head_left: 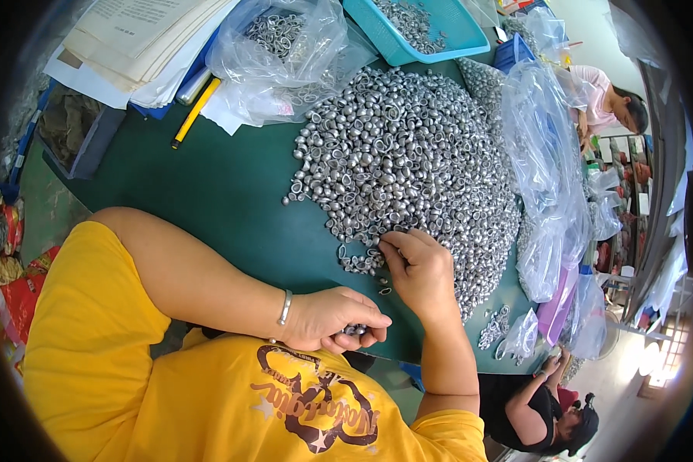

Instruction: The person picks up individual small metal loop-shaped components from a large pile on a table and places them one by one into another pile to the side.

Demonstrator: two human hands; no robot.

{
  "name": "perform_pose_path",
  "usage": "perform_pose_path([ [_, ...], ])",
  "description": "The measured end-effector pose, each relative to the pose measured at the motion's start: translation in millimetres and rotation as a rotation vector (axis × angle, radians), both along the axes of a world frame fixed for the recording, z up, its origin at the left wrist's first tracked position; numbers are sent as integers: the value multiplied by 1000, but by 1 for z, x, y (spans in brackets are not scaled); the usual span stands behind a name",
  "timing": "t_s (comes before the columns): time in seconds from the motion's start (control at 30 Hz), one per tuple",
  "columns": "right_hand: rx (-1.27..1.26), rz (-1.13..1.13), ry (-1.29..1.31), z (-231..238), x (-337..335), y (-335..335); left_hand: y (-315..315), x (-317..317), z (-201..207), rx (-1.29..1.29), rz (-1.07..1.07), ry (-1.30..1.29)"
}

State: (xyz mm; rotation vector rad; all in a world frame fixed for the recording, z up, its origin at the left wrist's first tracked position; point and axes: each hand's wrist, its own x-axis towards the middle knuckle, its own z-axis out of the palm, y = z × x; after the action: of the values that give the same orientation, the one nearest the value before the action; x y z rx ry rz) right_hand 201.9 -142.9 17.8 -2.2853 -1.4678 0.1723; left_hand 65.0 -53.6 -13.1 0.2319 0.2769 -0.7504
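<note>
A broad heap of small silvery metal pieces [416, 146], some domed and some ring-like, spreads over the green table [223, 208]. At the heap's near edge my right hand [423, 269] reaches down, thumb and forefinger pinched together at the pieces; whatever is between the fingertips is too small to make out. My left hand [335, 319], a metal bangle at its wrist, is curled near the table's front edge. Several silvery metal pieces [354, 329] show cupped in its fingers. A single loose piece [384, 290] lies on the table between both hands.
At the back stands a turquoise basket [404, 50] of metal pieces, beside a clear plastic bag [277, 46] of rings. A yellow pen [196, 113] and stacked papers [127, 42] lie left. Plastic bags [543, 169] line the right side. Two other people sit farther right.
</note>
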Motion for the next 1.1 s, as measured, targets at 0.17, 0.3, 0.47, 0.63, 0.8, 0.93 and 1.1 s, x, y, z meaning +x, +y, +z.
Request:
perform_pose_path([
  [0.17,45,-10,100,-4,5,-5,-1,0,-1,3,-14,-5],
  [0.3,66,11,90,-6,0,-1,0,0,-1,11,-12,-6],
  [0.47,54,-3,90,-4,-4,-2,0,0,0,11,-11,-8],
  [0.63,-19,56,129,-2,-6,2,0,1,-1,19,-12,-1],
  [0.8,172,-49,839,7,11,-8,0,-1,1,24,-16,-11],
  [0.93,187,-270,1011,4,16,-9,-1,1,-1,17,-18,-5],
  [1.1,79,-124,38,-9,-10,13,-1,0,1,28,-14,-3],
])
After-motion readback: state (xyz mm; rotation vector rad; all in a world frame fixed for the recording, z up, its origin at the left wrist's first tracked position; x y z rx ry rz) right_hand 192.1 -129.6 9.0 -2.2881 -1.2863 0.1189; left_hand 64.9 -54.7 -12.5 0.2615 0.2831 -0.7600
